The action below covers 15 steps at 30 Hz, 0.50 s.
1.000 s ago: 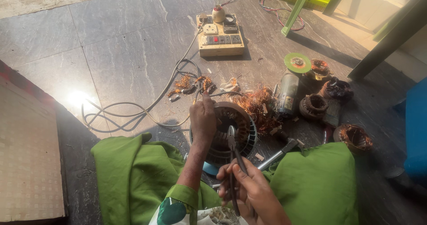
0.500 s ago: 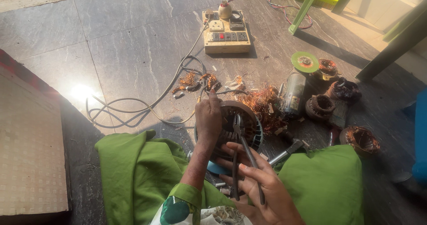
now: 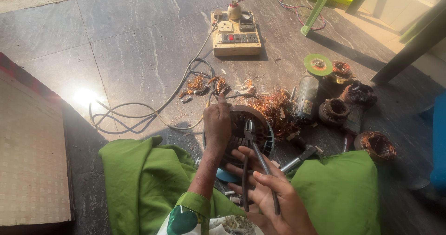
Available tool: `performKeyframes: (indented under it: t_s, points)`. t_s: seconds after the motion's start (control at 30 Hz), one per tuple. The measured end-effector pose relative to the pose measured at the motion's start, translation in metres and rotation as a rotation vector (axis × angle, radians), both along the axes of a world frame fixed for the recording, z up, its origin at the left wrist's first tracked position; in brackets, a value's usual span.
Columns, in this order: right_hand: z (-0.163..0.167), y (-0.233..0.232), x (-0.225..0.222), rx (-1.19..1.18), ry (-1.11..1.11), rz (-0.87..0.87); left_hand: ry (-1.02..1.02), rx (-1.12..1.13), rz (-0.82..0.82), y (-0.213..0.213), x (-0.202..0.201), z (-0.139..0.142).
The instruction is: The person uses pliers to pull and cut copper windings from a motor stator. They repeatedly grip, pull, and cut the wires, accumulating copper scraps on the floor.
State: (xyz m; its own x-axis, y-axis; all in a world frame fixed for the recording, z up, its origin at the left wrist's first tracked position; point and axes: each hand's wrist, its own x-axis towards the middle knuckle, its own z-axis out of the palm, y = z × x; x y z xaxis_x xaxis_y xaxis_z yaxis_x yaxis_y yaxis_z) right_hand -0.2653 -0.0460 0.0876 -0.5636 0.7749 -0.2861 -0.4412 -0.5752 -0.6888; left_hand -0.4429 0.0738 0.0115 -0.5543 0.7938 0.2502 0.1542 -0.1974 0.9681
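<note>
a person seated on the stone floor (image 3: 130, 39) in green clothing strips a round motor stator (image 3: 253, 130) that lies between the knees. the left hand (image 3: 217, 123) clamps down over its near-left rim, while the right hand (image 3: 274, 195) grasps the handles of pliers (image 3: 251, 149), nose in the core. loose copper wire (image 3: 274, 105) heaped just right of the stator suggests much winding is already out; some appears left inside. far off sits a wooden switchboard (image 3: 236, 39), its grey cable (image 3: 139, 112) looping left. other motor parts (image 3: 334, 112) crowd the right side.
</note>
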Motion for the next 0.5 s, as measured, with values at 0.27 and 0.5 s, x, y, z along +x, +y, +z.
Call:
performKeyframes:
  t_s: [0.27, 0.5]
  points:
    - [0.0003, 0.0029, 0.0027, -0.017, 0.026, 0.002, -0.021, 0.002, -0.004, -0.0026, 0.0003, 0.0034]
    - [-0.0031, 0.0028, 0.0045, -0.001, 0.042, 0.013, 0.01, 0.011, -0.009, -0.0013, -0.0011, 0.0041]
